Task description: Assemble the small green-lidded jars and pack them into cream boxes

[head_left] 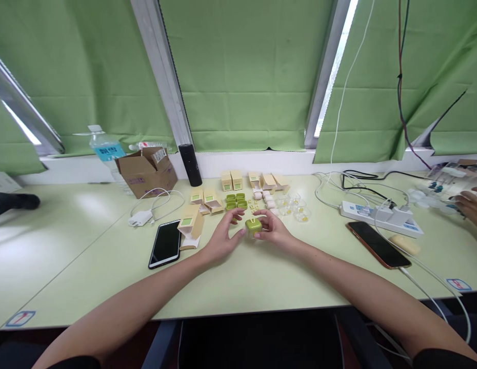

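My right hand (276, 231) has its fingers and thumb closed on a small, rounded green case (253, 225) with a yellow piece on top, low over the table in front of me. To its left, my left hand (222, 239) is held apart from the case, fingers spread and curved, with nothing in it. Just beyond my hands are several open green cups (236, 199) in rows. Tiny yellow pieces (254, 204) lie beside them. Farther right are pale pink rounded pieces (267, 197) and clear shells with yellow bits (296, 206).
Small cream cartons (191, 225) stand left of the cups and along the back. A dark phone (165, 245) lies left, another phone (377, 244) right, near a power strip (382, 218) with cables. A cardboard box (148, 171) sits back left. Another person's hand (472, 205) is far right.
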{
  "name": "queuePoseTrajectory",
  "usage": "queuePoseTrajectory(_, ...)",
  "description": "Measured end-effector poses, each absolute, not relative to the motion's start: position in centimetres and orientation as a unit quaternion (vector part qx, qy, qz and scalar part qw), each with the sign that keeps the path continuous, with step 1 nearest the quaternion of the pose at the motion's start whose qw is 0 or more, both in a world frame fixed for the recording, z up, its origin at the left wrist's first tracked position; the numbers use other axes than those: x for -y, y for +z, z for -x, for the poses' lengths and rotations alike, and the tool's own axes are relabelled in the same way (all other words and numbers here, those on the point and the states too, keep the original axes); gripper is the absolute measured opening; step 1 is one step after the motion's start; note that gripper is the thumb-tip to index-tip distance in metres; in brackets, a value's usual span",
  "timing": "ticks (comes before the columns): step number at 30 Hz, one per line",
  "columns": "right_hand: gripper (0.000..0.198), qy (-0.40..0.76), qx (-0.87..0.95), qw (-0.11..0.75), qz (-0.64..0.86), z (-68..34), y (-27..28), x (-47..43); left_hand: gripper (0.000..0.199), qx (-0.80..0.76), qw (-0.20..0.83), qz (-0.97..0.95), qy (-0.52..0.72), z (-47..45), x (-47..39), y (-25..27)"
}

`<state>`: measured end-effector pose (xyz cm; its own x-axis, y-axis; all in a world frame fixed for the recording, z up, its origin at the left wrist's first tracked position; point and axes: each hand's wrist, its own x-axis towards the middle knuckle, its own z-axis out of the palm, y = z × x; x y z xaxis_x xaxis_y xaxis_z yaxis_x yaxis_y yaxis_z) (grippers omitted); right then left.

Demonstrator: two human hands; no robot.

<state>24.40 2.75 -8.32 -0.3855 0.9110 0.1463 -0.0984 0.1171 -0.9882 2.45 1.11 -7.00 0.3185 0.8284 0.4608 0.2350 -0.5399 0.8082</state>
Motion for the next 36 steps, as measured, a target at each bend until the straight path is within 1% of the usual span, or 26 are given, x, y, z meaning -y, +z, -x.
queuePoseTrajectory(4, 0.068, 0.522, 0.627, 0.438, 0.377, -24.1, -8.9, -2.8, 0.05, -0.392, 0.317, -0.754, 0.421, -2.4, -1.1, -7.5)
queuePoseTrajectory(7, 0.064, 0.503, 0.641, 0.432, 0.387, -23.8, -9.0, -2.4, 0.049, -0.393, 0.291, -0.773, 0.404, -2.4, -0.9, -7.5)
queuePoseTrajectory(12, 0.059, 0.469, 0.675, 0.422, 0.383, -23.5, -9.0, -1.7, 0.036, -0.395, 0.233, -0.808, 0.369, -2.6, -0.8, -7.3)
queuePoseTrajectory(16, 0.059, 0.443, 0.692, 0.425, 0.38, -23.6, -9.0, -1.7, 0.028, -0.409, 0.198, -0.824, 0.338, -2.6, -1.0, -7.3)
queuePoseTrajectory(18, 0.049, 0.419, 0.694, 0.448, 0.378, -23.8, -8.8, -1.9, 0.026, -0.415, 0.179, -0.83, 0.325, -2.5, -1.0, -7.3)
queuePoseTrajectory(21, 0.022, 0.343, 0.704, 0.493, 0.379, -24.2, -8.3, -2.0, 0.025, -0.421, 0.142, -0.833, 0.329, -2.4, -0.9, -7.1)
queuePoseTrajectory(22, 0.016, 0.309, 0.711, 0.502, 0.383, -24.3, -8.2, -2.1, 0.024, -0.418, 0.128, -0.834, 0.336, -2.3, -0.9, -7.0)
queuePoseTrajectory(24, 0.01, 0.248, 0.726, 0.506, 0.395, -24.5, -7.9, -2.1, 0.02, -0.402, 0.099, -0.838, 0.356, -2.2, -1.0, -6.8)
queuePoseTrajectory(27, 0.015, 0.205, 0.746, 0.49, 0.401, -24.7, -7.8, -2.1, 0.021, -0.374, 0.055, -0.842, 0.385, -2.1, -1.2, -6.9)
queuePoseTrajectory(30, 0.018, 0.181, 0.766, 0.465, 0.406, -24.7, -7.8, -2.0, 0.028, -0.349, 0.019, -0.85, 0.393, -2.0, -1.6, -7.2)
queuePoseTrajectory(34, 0.024, 0.162, 0.794, 0.387, 0.44, -24.8, -7.5, -1.8, 0.042, -0.339, -0.001, -0.858, 0.385, -1.8, -1.9, -7.5)
queuePoseTrajectory(36, 0.025, 0.163, 0.799, 0.352, 0.46, -24.9, -7.2, -1.8, 0.045, -0.342, -0.001, -0.859, 0.381, -1.8, -1.9, -7.5)
